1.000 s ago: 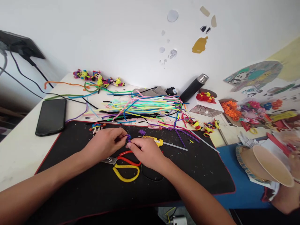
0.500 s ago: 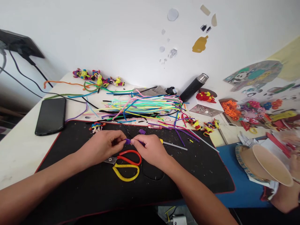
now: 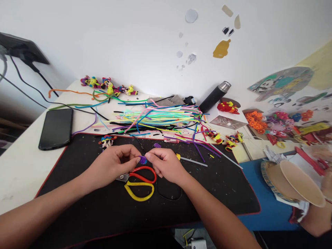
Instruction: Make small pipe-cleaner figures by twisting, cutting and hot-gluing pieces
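Between the fingertips of both hands is a small coiled piece of purple pipe cleaner (image 3: 143,159) with a bit of blue at its lower edge. My left hand (image 3: 115,162) pinches its left side, while my right hand (image 3: 166,164) grips the right side with thumb and forefinger. Just below my hands lie scissors (image 3: 141,183) with one red and one yellow handle, their blades partly behind my left hand. Another purple coil (image 3: 157,145) rests on the black mat (image 3: 207,193) beyond my fingers. A small pipe-cleaner figure (image 3: 106,140) lies behind my left hand.
A heap of colored pipe cleaners (image 3: 160,117) spreads along the back. A phone (image 3: 56,129) lies left, and a black thermos (image 3: 214,97) leans by the wall. Near my right hand is a grey stick (image 3: 194,161). At far right, another person's arm (image 3: 315,218) is beside paper bowls (image 3: 302,183).
The purple coil has turned between my fingers and shows more of its face, with blue now visible. My right fingers have shifted slightly; the scissors have stayed put.
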`<state>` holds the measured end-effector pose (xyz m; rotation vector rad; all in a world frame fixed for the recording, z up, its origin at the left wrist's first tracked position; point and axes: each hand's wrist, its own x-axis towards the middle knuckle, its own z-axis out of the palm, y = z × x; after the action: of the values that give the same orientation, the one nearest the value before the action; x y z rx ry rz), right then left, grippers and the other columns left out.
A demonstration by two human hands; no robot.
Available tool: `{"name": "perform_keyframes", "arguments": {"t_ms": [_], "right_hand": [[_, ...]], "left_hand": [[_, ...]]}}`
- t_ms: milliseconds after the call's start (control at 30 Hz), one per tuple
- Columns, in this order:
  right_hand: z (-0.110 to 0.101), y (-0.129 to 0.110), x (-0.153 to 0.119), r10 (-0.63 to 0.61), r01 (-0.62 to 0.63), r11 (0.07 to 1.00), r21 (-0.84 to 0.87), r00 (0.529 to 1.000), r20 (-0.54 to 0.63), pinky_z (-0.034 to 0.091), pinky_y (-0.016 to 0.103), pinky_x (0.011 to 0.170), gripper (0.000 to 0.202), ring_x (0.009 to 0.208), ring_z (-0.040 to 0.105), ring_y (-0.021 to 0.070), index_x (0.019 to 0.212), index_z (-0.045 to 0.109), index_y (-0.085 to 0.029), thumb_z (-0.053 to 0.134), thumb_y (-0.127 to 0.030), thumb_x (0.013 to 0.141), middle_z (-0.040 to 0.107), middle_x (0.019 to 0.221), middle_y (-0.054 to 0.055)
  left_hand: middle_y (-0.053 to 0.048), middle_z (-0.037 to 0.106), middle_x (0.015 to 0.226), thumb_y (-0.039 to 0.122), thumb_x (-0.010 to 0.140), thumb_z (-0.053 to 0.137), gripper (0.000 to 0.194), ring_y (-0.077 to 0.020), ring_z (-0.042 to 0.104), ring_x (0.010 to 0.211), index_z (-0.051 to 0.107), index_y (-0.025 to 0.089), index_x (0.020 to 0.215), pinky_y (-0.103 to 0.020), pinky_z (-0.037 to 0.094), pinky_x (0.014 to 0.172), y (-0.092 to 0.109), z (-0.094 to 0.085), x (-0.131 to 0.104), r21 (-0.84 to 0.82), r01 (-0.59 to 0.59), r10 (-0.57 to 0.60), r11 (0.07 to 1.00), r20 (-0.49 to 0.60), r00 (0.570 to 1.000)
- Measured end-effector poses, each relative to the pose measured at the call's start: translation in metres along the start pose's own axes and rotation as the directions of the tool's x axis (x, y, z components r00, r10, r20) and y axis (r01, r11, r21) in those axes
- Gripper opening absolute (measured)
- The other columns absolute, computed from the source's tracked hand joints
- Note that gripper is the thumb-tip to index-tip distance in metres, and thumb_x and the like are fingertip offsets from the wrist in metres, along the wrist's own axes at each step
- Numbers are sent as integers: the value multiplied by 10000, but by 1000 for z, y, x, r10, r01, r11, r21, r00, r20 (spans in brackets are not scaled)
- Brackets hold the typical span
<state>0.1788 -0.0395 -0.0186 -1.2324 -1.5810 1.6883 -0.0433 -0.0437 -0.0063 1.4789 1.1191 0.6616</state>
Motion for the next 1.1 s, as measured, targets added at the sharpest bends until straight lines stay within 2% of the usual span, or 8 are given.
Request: {"name": "perform_keyframes", "arguments": {"t_ms": [167,400,600,900,1100], "right_hand": [[3,0,1,10,-10,989,145,1000,4,294,211,392,425,355,411,74,772,591,-211,644,-583,970,503,480,-96],[6,0,7,10,2,962,274,999,-44,267,205,363,385,343,339,67,947,675,-197,716,-579,909,481,473,-114],[12,2,9,-3,34,969,243,992,-128,299,208,398,371,389,371,79,955,691,-193,715,-560,910,465,482,-106],[19,10,11,-63,80,992,101,985,-159,326,225,456,297,446,414,94,1029,765,-175,625,-436,1001,483,524,-78],[19,13,10,-68,80,994,77,987,-146,344,228,479,323,465,426,101,1072,778,-178,603,-445,1018,484,536,-70]], "left_hand": [[41,604,564,464,852,747,274,-123,541,505,703,196,811,-224,463,496,7,5,3,-187,77,-78,979,-2,997],[31,623,580,514,836,753,323,-133,572,510,698,196,820,-242,497,506,9,9,5,-194,89,-98,977,-39,994],[25,643,582,533,846,739,340,-141,585,510,693,196,840,-251,501,511,3,9,9,-182,81,-102,980,-105,989],[24,650,600,490,863,749,321,-129,576,518,670,187,792,-245,489,530,-5,8,20,-158,23,-54,987,-195,979],[25,648,586,521,845,760,345,-140,582,511,669,193,788,-255,498,520,-3,8,19,-136,33,-60,990,-199,978]]}}
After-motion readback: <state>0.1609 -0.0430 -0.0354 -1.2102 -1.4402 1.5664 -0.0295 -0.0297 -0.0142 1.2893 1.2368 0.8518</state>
